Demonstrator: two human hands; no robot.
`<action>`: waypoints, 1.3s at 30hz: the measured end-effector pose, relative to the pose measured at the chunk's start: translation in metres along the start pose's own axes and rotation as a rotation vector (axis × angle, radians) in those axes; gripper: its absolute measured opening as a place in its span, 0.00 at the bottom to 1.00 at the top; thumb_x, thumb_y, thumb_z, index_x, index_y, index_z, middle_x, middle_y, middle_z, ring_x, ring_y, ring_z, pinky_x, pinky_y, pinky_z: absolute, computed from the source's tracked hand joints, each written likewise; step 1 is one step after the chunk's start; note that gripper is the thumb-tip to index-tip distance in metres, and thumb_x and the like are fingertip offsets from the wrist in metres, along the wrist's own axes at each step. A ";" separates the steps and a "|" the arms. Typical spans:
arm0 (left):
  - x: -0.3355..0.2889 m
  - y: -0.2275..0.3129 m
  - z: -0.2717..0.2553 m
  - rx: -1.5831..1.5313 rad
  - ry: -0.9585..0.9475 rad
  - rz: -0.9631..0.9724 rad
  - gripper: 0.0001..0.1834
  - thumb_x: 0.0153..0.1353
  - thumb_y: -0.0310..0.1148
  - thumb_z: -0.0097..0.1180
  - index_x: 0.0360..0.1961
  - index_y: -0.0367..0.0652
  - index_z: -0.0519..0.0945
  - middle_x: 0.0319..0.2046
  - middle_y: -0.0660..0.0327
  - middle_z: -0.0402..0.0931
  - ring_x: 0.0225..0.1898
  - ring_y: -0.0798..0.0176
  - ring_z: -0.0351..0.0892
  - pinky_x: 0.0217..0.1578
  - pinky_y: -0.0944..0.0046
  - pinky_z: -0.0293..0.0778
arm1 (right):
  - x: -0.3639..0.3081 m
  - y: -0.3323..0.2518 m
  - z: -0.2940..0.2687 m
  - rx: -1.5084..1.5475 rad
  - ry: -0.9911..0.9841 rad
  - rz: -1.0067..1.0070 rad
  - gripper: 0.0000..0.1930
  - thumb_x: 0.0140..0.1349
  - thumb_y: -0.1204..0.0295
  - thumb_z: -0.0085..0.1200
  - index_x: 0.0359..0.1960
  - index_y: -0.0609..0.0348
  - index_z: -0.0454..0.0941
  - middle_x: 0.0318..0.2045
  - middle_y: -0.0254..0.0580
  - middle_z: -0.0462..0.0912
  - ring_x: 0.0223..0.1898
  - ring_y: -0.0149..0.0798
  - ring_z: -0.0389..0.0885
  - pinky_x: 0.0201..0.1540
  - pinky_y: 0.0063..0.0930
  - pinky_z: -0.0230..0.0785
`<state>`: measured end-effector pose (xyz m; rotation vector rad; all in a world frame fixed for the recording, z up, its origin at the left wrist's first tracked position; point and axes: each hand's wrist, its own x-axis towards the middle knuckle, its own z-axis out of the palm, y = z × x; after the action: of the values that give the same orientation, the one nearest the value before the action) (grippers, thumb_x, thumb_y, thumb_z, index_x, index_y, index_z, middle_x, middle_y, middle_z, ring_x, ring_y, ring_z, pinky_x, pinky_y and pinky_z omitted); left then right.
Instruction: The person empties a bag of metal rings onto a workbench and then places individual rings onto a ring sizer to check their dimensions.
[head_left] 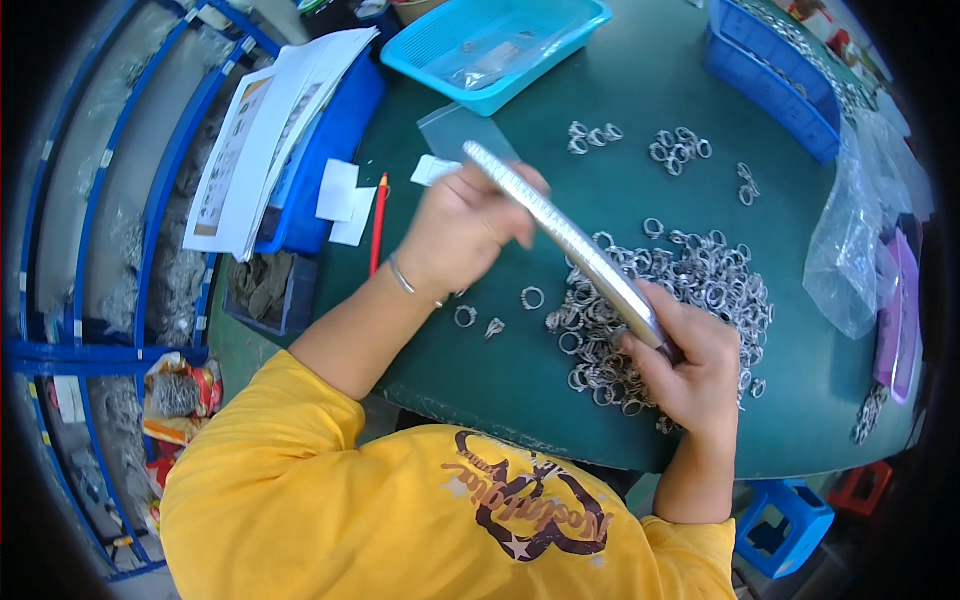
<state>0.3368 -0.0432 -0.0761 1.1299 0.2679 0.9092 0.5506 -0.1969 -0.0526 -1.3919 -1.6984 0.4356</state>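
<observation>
My right hand [690, 360] grips the thick lower end of a silvery ring mandrel [570, 235], a long tapered metal stick with marks along it. The mandrel slants up and to the left, above the table. At its thin end is my left hand [460, 225], fingers curled in close beside the stick and a little blurred; whatever they pinch is hidden. Under and beside my right hand lies a big heap of silver-coloured rings [700, 285]. A few loose rings [532, 297] lie left of the heap, below the mandrel.
Small ring groups [680, 148] lie farther back on the green table [420, 350]. A light-blue basket [490, 95] holds plastic bags. A blue bin [775, 90] and clear bag [850, 240] stand right. Papers [280, 140], a red pencil [379, 225] and white slips [345, 205] are left.
</observation>
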 end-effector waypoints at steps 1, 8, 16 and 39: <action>0.008 0.002 -0.005 -0.230 0.084 0.028 0.17 0.53 0.26 0.59 0.43 0.32 0.73 0.36 0.56 0.73 0.33 0.67 0.74 0.34 0.71 0.73 | 0.000 0.001 -0.006 -0.003 0.013 0.028 0.21 0.42 0.77 0.61 0.42 0.61 0.78 0.16 0.42 0.74 0.17 0.37 0.73 0.21 0.26 0.65; 0.075 -0.012 0.031 1.103 0.045 0.093 0.15 0.46 0.24 0.63 0.38 0.36 0.78 0.35 0.60 0.74 0.31 0.69 0.75 0.34 0.71 0.73 | 0.001 0.010 -0.027 0.209 0.457 0.395 0.22 0.49 0.78 0.61 0.48 0.67 0.74 0.24 0.29 0.76 0.26 0.19 0.69 0.29 0.12 0.60; 0.124 -0.070 0.044 1.313 -0.125 0.012 0.11 0.48 0.26 0.60 0.35 0.36 0.78 0.32 0.56 0.80 0.33 0.62 0.81 0.36 0.66 0.75 | 0.005 0.021 -0.036 0.345 0.658 0.436 0.22 0.51 0.76 0.61 0.49 0.68 0.73 0.20 0.30 0.73 0.14 0.18 0.64 0.13 0.11 0.52; 0.032 -0.008 -0.024 -0.366 -0.009 -0.034 0.09 0.61 0.28 0.50 0.41 0.37 0.74 0.41 0.54 0.71 0.39 0.66 0.73 0.41 0.70 0.72 | -0.002 -0.004 -0.010 -0.128 0.123 0.146 0.21 0.42 0.78 0.61 0.43 0.63 0.78 0.18 0.44 0.75 0.17 0.37 0.72 0.23 0.26 0.65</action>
<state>0.3460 -0.0050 -0.0855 0.7881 0.1062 0.8808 0.5564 -0.2029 -0.0448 -1.6090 -1.5540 0.3192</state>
